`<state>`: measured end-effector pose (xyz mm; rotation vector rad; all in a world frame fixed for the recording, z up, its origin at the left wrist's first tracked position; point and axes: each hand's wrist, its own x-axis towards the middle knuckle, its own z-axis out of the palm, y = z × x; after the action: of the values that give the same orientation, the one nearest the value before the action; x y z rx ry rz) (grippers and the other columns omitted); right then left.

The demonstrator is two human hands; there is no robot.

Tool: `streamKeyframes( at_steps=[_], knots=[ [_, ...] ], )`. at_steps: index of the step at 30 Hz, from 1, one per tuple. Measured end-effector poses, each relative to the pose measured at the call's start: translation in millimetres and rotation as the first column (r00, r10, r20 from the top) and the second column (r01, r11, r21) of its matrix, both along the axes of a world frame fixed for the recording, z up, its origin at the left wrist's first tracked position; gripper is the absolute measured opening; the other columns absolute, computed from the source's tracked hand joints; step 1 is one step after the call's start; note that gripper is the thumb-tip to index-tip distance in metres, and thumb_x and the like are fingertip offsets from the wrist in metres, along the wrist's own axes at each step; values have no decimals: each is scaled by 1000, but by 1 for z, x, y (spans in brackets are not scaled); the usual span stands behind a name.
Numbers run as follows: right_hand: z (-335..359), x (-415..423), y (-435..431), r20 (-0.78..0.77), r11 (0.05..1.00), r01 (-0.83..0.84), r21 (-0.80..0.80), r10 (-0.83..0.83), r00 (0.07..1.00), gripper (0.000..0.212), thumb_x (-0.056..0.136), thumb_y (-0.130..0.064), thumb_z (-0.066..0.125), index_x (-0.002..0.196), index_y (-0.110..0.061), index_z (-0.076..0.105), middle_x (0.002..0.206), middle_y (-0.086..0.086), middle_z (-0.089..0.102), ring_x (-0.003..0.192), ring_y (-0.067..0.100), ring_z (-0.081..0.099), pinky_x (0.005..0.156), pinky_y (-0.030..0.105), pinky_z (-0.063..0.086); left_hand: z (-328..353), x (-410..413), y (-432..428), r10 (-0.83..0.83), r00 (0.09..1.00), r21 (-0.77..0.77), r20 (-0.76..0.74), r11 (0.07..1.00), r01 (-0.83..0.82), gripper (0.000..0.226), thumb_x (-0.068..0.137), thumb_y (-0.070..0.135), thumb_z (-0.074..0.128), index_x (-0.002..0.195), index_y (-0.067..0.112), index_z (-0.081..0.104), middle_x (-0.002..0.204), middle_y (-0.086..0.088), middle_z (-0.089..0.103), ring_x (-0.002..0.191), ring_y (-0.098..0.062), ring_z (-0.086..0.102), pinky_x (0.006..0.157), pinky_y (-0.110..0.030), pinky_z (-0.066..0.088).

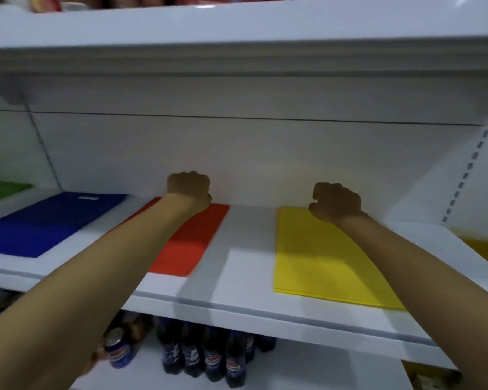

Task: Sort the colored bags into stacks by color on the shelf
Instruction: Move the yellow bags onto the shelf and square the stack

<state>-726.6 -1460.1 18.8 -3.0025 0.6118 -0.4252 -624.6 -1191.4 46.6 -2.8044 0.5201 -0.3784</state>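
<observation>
The left hand [188, 188], just left of the frame's centre, is curled into a fist with its knuckles toward the back panel [237, 153]. Nothing shows between the fingers, though their undersides are hidden, so a pinch on an edge cannot be ruled out. It sits at the far end of the red bag [193, 243], which runs from under the wrist toward the lower centre of the frame. The right hand [335, 202], right of centre, is likewise balled up, over the far left corner of the yellow bag [321, 263], which spreads below it toward the front lip of the shelf [237, 302]. Both fists at the far ends suggest the flat piles are being squared against the back, each colour kept to its own patch with bare shelf between. Further out, a blue bag [48, 220] lies at mid-left, a green bag [0, 188] shows at the left edge, and a yellow patch [485, 249] is cut off at the right edge. Soda bottles [209, 358] and a can [119, 350] stand at the bottom of the frame. The sorting looks nearly done.
</observation>
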Motion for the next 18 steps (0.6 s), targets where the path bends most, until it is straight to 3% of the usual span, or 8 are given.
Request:
streamKeyframes(
  at_steps=[6,8,10,12,14,18],
  knots=[
    [23,63,120,3,979,-204,-21,205,979,30,86,-24,55,115,-17,57,113,4,63,101,27,60,83,33,48,11,11,120,222,975,-10,30,975,-222,25,97,31,46,107,13,60,73,1,44,64,-16,46,49,-23,24],
    [29,83,170,0,958,-282,-50,283,959,31,87,-25,54,116,-16,56,115,4,62,102,27,60,85,34,49,12,8,169,259,964,-39,64,966,-257,24,96,31,47,105,13,59,80,-1,50,74,-21,51,56,-25,31],
    [32,99,225,-17,930,-358,-78,358,934,33,88,-27,54,119,-17,56,118,5,61,105,27,59,87,34,48,14,6,218,310,948,-69,77,950,-305,26,95,33,47,109,14,59,100,-6,61,91,-27,59,67,-29,36],
    [33,110,282,-43,900,-424,-99,422,906,36,88,-28,54,122,-19,55,121,5,59,108,26,58,87,31,46,14,4,268,372,924,-94,90,927,-364,29,94,32,49,115,15,60,116,-8,62,105,-29,61,72,-30,37],
    [34,118,340,-45,857,-497,-138,496,867,36,87,-27,54,122,-19,55,121,6,59,107,27,58,86,31,43,11,2,318,436,895,-116,88,897,-426,30,92,30,51,117,16,60,119,-7,62,108,-28,60,72,-29,35],
    [34,129,455,-36,777,-604,-176,608,793,28,83,-20,55,110,-17,59,112,8,63,101,29,60,82,32,41,2,-8,420,533,845,-119,55,843,-524,22,91,27,50,108,15,61,98,-4,63,84,-25,59,55,-25,30]
  ],
)
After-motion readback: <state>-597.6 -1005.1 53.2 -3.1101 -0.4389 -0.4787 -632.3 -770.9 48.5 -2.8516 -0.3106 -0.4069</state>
